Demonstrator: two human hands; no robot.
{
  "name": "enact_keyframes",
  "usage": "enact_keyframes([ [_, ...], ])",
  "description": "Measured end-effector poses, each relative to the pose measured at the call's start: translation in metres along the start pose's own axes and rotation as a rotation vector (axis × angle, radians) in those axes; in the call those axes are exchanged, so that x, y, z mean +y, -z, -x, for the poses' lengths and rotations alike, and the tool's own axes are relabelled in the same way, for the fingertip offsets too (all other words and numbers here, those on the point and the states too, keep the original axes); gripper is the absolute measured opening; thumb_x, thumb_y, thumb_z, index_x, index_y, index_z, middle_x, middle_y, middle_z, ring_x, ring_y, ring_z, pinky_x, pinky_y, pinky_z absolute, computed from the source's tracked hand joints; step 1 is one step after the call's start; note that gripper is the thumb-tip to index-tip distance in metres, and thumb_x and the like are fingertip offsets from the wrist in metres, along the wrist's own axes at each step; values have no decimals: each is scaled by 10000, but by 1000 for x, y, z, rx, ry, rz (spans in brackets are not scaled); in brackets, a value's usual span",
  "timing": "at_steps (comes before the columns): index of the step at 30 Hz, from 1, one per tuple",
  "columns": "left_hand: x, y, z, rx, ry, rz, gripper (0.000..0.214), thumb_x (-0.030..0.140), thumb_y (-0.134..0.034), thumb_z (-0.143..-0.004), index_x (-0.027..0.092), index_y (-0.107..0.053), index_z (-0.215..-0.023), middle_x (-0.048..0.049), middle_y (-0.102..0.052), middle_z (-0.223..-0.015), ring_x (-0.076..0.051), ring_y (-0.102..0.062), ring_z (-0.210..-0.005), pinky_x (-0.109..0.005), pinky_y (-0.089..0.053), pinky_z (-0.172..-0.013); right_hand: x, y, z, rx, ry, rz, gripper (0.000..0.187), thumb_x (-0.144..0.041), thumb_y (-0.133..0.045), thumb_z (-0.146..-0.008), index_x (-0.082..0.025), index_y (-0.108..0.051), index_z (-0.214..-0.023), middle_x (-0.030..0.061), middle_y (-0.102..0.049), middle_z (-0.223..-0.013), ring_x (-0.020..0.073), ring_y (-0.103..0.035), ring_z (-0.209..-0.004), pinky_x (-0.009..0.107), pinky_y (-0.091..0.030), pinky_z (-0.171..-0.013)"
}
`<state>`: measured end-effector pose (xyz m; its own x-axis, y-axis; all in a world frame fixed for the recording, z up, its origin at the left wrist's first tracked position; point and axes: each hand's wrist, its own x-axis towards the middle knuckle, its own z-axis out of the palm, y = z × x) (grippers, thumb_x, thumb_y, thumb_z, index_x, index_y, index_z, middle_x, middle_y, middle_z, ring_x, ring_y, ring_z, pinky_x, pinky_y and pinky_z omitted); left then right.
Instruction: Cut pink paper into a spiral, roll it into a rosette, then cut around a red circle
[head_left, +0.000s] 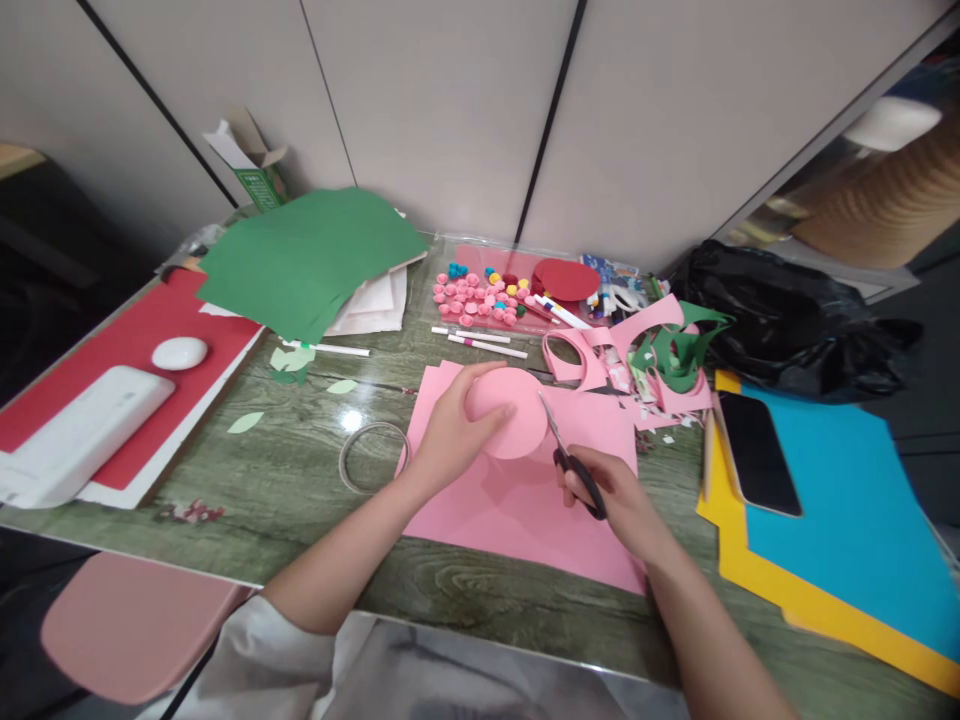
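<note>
A pale sleeve (277, 650) lies nearest, at the near left, with the bare left forearm reaching from it over the tabletop (289, 535). The left hand (454, 425) grips a pink disc (514, 415) by its left side, thumb on top and fingers at the far edge. The disc is over the far part of some pink sheets (480, 510). The right hand (621, 502) is closed around the dark handles of the scissors (587, 482); their blades point away, at the disc's right edge, though whether they touch it I cannot tell.

Left of the sheets lies a ring of tape (343, 465), and farther left are pale green leaves (246, 423). A red sheet (202, 390) at the left carries a mouse (180, 353) and a white case (90, 430). Green sheets (307, 260) are at the far left, beside an open box (262, 187). Beyond the pink sheets are pens (487, 347), small pink pieces (469, 293) and red discs (574, 281). Pink and green scraps (675, 360) lie at the far right, against a black bag (780, 320). Nearer, a phone (759, 450) rests on blue (847, 500) and yellow sheets (731, 560).
</note>
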<state>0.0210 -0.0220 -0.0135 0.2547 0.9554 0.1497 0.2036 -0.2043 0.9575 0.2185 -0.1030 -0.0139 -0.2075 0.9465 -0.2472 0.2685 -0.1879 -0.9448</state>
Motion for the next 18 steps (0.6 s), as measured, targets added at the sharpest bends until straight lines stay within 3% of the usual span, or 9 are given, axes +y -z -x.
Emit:
enact_keyframes([
  [18,2,6,-2,-23,-35,-19,413,212,-609,-768,227,-519,-1171,-46,-556,-1227,-199,-503,-1151,-349,-382,-1001,0,1,0,9,-18,29,307,-424,-523,-855,-177,-487,-677,-26,-509,-578,114,-442,-564,235,-320,-532],
])
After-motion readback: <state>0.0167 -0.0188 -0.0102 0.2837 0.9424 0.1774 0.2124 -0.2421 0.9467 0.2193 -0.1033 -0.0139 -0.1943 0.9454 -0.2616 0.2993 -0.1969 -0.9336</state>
